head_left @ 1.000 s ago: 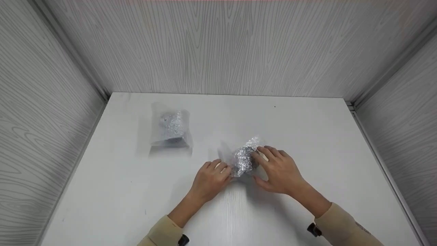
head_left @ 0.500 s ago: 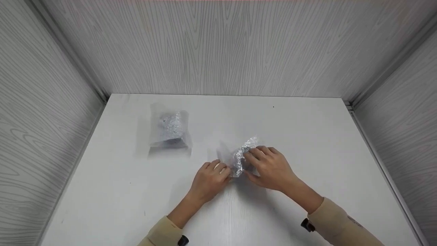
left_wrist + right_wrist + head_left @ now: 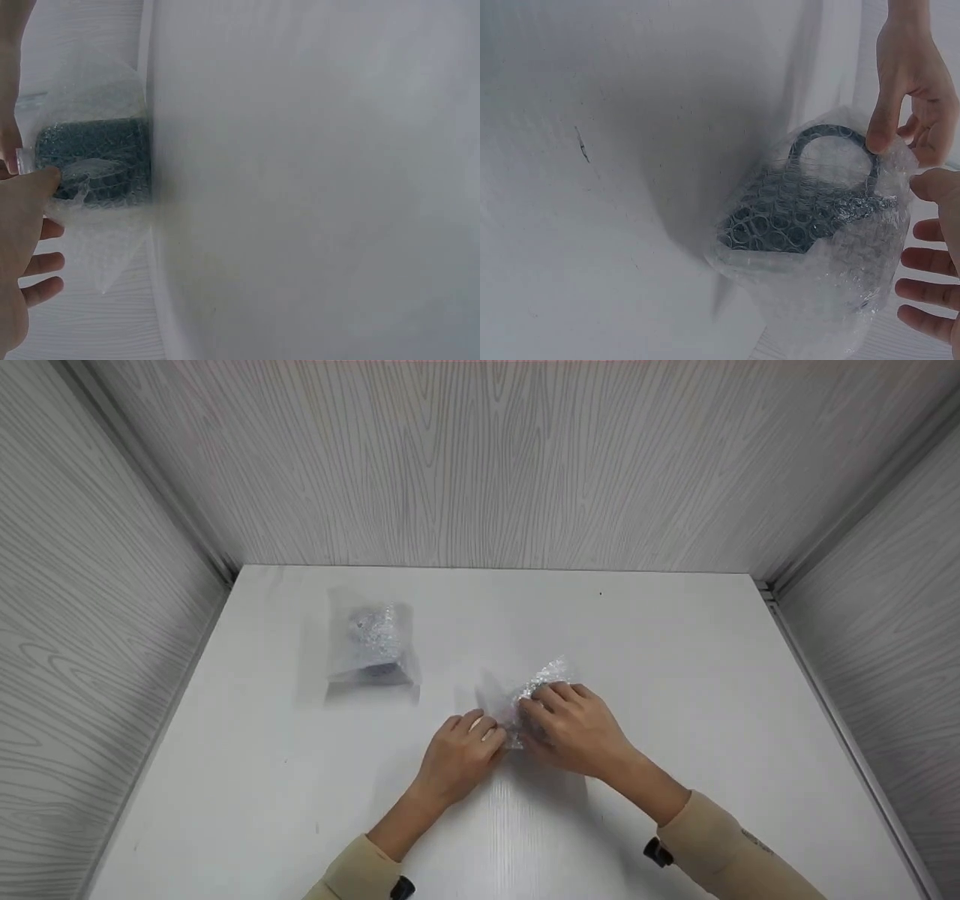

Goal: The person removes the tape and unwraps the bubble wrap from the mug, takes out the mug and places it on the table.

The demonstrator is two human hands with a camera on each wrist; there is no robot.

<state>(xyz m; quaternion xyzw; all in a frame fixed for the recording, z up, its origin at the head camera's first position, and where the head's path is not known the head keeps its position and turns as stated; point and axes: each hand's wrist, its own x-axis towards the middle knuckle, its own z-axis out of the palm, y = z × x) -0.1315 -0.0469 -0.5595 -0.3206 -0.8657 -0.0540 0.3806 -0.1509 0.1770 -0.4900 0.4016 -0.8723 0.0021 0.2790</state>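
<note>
Between both hands, a clear bubble wrap bag (image 3: 555,670) stands at the middle of the table. A dark object (image 3: 780,214) shows through the bubbles, with a black ring-shaped part rising from it; its kind is unclear. My left hand (image 3: 459,757) pinches the bag's left edge between thumb and finger, other fingers apart in the left wrist view. From the right, my right hand (image 3: 576,731) reaches over the bag with bent fingers, covering much of it. In the right wrist view its thumb touches the bag's edge.
Another clear bag (image 3: 371,641), with bubble wrap and something dark inside, lies at the back left of the white table (image 3: 660,645). Grey wood-grain panels (image 3: 480,465) enclose the table at the back and both sides.
My right hand has moved left over the bubble wrap bag, and its fingers have closed in from a wider spread. My left hand has stayed in place.
</note>
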